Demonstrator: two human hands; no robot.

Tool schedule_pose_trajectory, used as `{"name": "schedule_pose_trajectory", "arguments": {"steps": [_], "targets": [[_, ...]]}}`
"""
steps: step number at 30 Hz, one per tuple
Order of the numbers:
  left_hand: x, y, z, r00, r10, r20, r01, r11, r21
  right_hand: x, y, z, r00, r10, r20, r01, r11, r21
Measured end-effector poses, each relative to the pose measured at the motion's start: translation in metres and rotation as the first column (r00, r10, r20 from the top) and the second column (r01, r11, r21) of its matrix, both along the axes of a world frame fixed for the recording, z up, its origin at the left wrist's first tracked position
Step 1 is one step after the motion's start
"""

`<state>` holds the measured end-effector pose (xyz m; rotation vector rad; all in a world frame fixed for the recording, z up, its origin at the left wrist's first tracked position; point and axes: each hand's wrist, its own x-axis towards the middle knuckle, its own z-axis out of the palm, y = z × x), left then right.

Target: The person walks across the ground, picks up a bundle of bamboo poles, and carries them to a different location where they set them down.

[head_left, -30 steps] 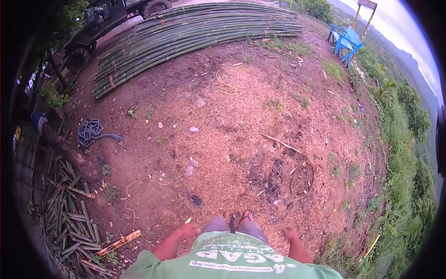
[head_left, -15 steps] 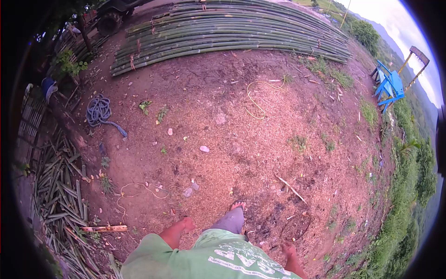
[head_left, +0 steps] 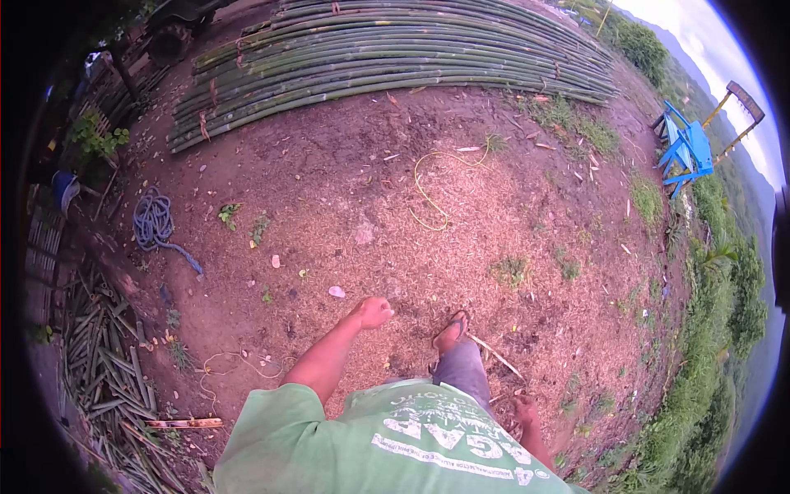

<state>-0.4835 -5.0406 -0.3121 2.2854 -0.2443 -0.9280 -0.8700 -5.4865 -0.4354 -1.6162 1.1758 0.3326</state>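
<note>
Left hand point(head_left: 374, 313) is out front on a pretty straight arm, fingers curled into a loose fist, pale stone point(head_left: 336, 291) just far-left of it. Right hand point(head_left: 525, 409) hangs low near a stick point(head_left: 495, 356); can't tell its fingers.

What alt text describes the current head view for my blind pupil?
A person in a green shirt has one sandalled foot forward on littered brown ground, left hand out in front, right hand by the side. Beyond lie stacked long green bamboo poles; a blue-grey rope and cut bamboo pieces lie left, a blue seat-like structure stands right.
</note>
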Motion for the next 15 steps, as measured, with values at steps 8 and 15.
{"name": "schedule_pose_trajectory", "arguments": {"steps": [8, 15], "targets": [[0.029, -0.059, -0.045, 0.958, -0.202, -0.204, 0.231, 0.964, 0.134, 0.16, -0.077, -0.044, 0.82, 0.567, -0.074, -0.571, 0.82, -0.04], [0.138, -0.055, -0.02, 0.991, 0.054, -0.122, -0.026, 0.976, 0.217, 0.304, -0.187, 0.003, 0.853, 0.52, -0.054, -0.517, 0.824, -0.233]]}}
